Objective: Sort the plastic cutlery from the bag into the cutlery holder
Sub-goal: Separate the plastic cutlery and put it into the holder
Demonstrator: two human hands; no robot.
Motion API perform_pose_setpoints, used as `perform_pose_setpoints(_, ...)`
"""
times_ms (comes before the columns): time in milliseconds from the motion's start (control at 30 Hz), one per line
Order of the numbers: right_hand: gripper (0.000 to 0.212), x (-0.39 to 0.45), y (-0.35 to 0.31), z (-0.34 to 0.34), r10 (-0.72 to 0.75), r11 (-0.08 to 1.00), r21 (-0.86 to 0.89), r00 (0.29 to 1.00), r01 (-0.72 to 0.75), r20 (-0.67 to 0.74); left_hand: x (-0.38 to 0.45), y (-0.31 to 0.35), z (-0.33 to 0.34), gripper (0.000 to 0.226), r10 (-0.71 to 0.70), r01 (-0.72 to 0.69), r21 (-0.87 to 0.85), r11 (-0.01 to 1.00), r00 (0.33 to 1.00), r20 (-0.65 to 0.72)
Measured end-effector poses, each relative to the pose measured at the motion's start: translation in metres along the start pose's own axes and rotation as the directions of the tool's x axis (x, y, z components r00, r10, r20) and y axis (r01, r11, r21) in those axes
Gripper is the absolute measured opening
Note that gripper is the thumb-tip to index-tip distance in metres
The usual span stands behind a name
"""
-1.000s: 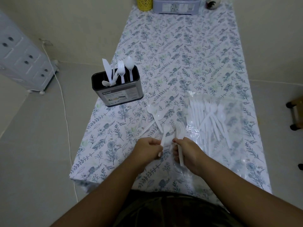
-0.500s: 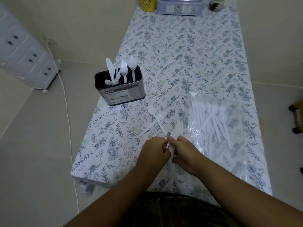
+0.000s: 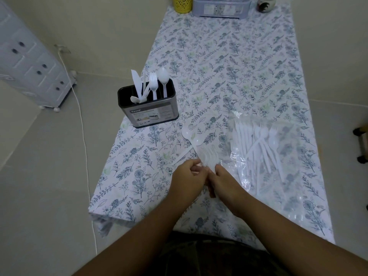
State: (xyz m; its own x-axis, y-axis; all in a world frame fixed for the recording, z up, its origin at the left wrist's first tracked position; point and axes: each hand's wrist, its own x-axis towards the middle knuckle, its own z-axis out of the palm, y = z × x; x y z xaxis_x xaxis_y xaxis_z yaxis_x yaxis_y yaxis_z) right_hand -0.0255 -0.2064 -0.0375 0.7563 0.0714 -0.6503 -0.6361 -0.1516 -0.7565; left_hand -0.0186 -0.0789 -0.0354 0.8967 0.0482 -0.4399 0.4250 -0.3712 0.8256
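Left hand and right hand: side by side at the near end of the table, fingers curled together round the handles of a small bunch of forks; tines fanned away, blurred.

Table: long, under a floral cloth.

Bag: clear plastic, flat on the cloth just right of the hands, with many white forks, spoons and knives lying loose inside.

Cutlery holder: dark, upright, near the left edge, well apart from the hands; one knife, one fork and one spoon standing in it, plus a few tilted pieces.

Spoons: two, loose on the cloth between holder and bag.

Handling, by judgement: very light, thin, slightly springy, slick; apt to fan out or slip. Best pinched at mid-handle, heads aligned, then dropped handle-first into the matching compartment.
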Motion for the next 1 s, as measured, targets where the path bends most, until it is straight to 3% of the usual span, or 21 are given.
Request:
perform_pose_setpoints(167,0.038,0.001,-0.003,0.006,-0.080,0.994,-0.080,0.997,0.078,-0.022,0.007,0.000,0.000,0.032,-0.047,0.044,-0.195,0.980,0.999,-0.011)
perform_pose_setpoints(433,0.035,0.002,-0.009,0.006,-0.171,0.981,-0.085,0.985,0.172,0.028,0.004,-0.003,-0.005,0.028,0.081,-0.087,-0.076,0.993,0.994,-0.080)
perform_pose_setpoints(600,0.029,0.009,-0.006,0.006,-0.125,0.990,-0.055,0.991,0.127,0.049,0.005,-0.012,-0.014,0.031,0.107,-0.116,-0.065,0.991,0.986,-0.127)
perform_pose_setpoints(733,0.045,0.018,-0.001,0.008,-0.164,0.978,-0.119,0.984,0.171,0.067,0.002,-0.011,-0.021,0.022,0.217,-0.224,-0.043,0.974,0.967,-0.132)
perform_pose_setpoints(867,0.025,0.019,-0.018,0.011,-0.270,0.926,-0.261,0.962,0.274,0.051,0.003,-0.008,-0.030,0.021,0.327,-0.328,0.026,0.944,0.928,-0.177)
perform_pose_setpoints(1000,0.016,0.031,-0.059,0.015,-0.459,0.791,-0.440,0.888,0.426,0.035,0.021,0.013,-0.053,0.022,0.492,-0.456,0.194,0.869,0.836,-0.242)
